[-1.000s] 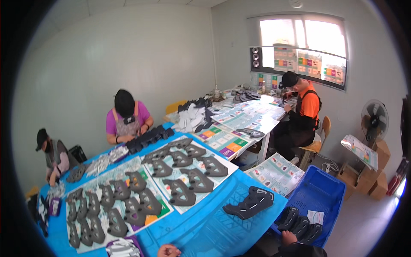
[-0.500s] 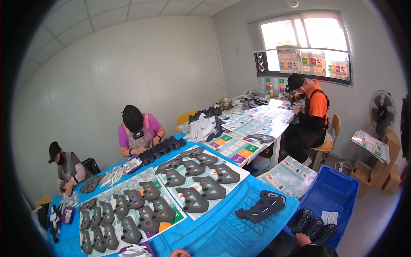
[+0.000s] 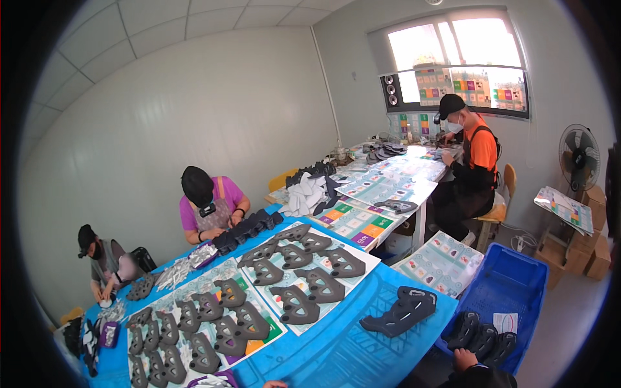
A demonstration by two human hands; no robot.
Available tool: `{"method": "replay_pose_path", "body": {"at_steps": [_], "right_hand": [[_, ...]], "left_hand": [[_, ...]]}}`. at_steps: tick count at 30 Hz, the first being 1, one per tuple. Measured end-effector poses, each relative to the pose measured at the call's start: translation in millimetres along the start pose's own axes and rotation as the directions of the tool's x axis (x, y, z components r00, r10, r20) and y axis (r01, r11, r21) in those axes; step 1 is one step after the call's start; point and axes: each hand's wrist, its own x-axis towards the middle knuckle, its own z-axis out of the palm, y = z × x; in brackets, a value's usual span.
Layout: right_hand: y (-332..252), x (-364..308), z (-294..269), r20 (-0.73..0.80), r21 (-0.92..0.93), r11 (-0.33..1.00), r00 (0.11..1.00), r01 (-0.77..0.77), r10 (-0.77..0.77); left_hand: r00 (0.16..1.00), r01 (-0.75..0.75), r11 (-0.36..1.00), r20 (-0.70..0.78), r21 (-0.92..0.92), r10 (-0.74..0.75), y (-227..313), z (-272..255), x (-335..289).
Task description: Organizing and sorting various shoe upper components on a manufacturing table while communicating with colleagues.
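Note:
My right hand [image 3: 464,359] is at the near edge of the blue plastic crate [image 3: 538,284], close against several dark grey padded pieces [image 3: 484,341] lying in it. Its fingers look curled, and whatever they hold is hidden. Only a sliver of my left hand [image 3: 275,384] shows at the lower edge, below the blue-covered table [image 3: 310,362]; its fingers cannot be made out. A larger dark grey padded piece [image 3: 402,313] with light marks lies alone near the table's right corner. A white paper slip [image 3: 506,322] rests in the crate beside the pieces.
Rows of grey cut-out pieces [image 3: 317,284] cover printed sheets on the table. Purple trays [image 3: 108,335] hold pale strips. Two people [image 3: 210,200] work along the far side; another person [image 3: 482,152] sits at the second table. A fan [image 3: 579,158] and cartons [image 3: 585,252] stand at right.
The view has shifted slightly. My left hand has sunk lower, mostly out of the picture. My right hand stays by the crate's pieces. The person in orange has raised their head a little.

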Motion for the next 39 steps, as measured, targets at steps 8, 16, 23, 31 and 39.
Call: {"method": "replay_pose_path", "body": {"at_steps": [8,16,23,31,39], "right_hand": [[27,12,31,-0.041,-0.005,1.0,0.999,-0.017,0.017],[-27,8,22,-0.292,-0.09,0.923,0.876,0.373,-0.383],[-71,17,60,0.304,0.404,0.711,0.649,0.576,-0.698],[-161,31,16,0.275,0.601,0.562,0.513,0.569,-0.813],[-200,26,-1,0.206,0.723,0.429,0.424,0.542,-0.882]], "left_hand": [[0.997,0.037,0.979,0.075,-0.2,-0.023,33,32,-10],[0.866,-0.336,0.899,0.283,-0.279,0.412,85,18,-26],[0.936,-0.295,0.764,-0.014,-0.574,0.351,75,11,-16],[0.917,-0.073,0.987,0.398,0.144,0.01,60,35,-28],[0.624,-0.346,0.858,0.776,0.379,-0.091,35,28,-12]]}}
